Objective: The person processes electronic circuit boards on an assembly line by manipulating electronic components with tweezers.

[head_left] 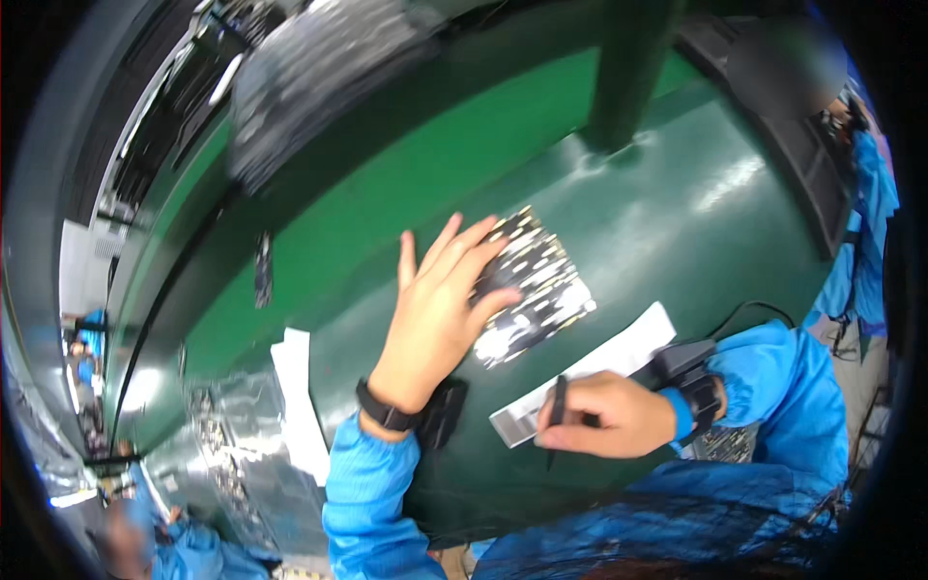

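My left hand lies flat, fingers spread, on the near edge of a black circuit panel with gold and white pads that rests on the dark green table. My right hand grips a thin black pen, its tip down beside a white paper strip that lies just right of the panel. Both forearms wear blue sleeves and a black wrist strap.
A white paper sheet and silvery foil bags lie at the table's left edge. A green post rises at the back. Other people in blue coats stand at the right and lower left.
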`<move>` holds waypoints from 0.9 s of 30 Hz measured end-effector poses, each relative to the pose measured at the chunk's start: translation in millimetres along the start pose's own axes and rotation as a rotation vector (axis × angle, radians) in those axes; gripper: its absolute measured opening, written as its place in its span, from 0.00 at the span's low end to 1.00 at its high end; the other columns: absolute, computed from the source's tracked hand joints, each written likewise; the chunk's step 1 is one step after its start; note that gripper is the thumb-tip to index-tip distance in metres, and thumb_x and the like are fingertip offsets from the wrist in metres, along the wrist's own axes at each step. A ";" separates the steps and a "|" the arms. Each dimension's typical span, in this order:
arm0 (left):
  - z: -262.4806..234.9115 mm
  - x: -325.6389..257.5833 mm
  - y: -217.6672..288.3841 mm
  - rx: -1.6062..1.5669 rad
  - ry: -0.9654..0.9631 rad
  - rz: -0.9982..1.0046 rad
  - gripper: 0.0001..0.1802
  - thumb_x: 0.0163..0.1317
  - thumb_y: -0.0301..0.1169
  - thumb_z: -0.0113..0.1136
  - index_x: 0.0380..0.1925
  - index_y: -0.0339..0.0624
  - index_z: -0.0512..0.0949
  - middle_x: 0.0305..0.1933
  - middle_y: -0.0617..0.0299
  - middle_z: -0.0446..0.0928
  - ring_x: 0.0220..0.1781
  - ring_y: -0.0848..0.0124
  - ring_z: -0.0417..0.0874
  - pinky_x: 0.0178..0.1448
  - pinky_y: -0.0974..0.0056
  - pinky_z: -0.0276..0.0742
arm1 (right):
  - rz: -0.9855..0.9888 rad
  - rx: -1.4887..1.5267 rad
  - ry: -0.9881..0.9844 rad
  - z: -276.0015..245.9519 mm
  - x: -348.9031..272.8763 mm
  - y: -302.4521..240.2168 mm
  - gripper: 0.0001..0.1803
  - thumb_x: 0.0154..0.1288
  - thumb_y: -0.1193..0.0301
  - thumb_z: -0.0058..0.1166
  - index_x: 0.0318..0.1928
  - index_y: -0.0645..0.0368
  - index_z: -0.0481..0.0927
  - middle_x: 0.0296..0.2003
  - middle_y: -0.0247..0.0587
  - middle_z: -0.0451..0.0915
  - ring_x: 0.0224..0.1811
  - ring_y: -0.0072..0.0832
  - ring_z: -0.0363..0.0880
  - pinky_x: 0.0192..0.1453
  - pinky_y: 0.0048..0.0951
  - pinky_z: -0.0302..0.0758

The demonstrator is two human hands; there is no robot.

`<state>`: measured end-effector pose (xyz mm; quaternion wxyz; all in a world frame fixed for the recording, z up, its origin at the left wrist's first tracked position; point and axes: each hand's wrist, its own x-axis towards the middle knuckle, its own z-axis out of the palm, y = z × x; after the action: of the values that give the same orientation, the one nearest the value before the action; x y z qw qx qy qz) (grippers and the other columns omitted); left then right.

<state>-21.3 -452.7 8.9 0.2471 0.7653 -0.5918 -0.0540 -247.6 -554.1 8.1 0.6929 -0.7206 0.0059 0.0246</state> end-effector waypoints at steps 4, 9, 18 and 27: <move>-3.0 -11.2 16.5 0.051 0.088 -0.018 0.30 0.57 0.39 0.71 0.58 0.43 0.75 0.65 0.55 0.73 0.71 0.50 0.70 0.75 0.38 0.56 | 0.166 0.257 0.015 -4.4 5.9 -7.8 0.09 0.72 0.71 0.59 0.46 0.65 0.80 0.31 0.37 0.82 0.30 0.20 0.82 0.35 0.23 0.78; -15.8 -67.1 90.9 0.067 -0.181 -0.207 0.25 0.55 0.38 0.69 0.49 0.35 0.77 0.50 0.50 0.73 0.47 0.53 0.75 0.50 0.54 0.73 | -0.106 0.164 0.489 -56.3 30.8 -19.0 0.15 0.78 0.64 0.47 0.48 0.67 0.76 0.39 0.43 0.81 0.29 0.25 0.83 0.33 0.24 0.81; 30.6 -36.4 69.5 0.053 0.059 -0.141 0.36 0.61 0.42 0.66 0.63 0.31 0.69 0.68 0.42 0.66 0.70 0.44 0.67 0.75 0.45 0.61 | -0.090 0.177 0.641 -86.7 43.4 1.7 0.18 0.79 0.61 0.48 0.51 0.65 0.76 0.41 0.42 0.79 0.35 0.25 0.82 0.37 0.24 0.78; 22.5 -54.0 104.5 -0.053 -0.190 -0.094 0.40 0.57 0.45 0.68 0.64 0.31 0.70 0.67 0.43 0.67 0.69 0.48 0.69 0.74 0.47 0.65 | -0.060 0.177 0.613 -89.6 37.6 10.8 0.18 0.78 0.61 0.48 0.51 0.66 0.76 0.41 0.42 0.79 0.34 0.25 0.82 0.37 0.24 0.77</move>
<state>-137.5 -428.0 24.2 0.2073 0.7768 -0.5744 -0.1536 -208.0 -643.1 -0.8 0.7193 -0.6312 0.1951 -0.2148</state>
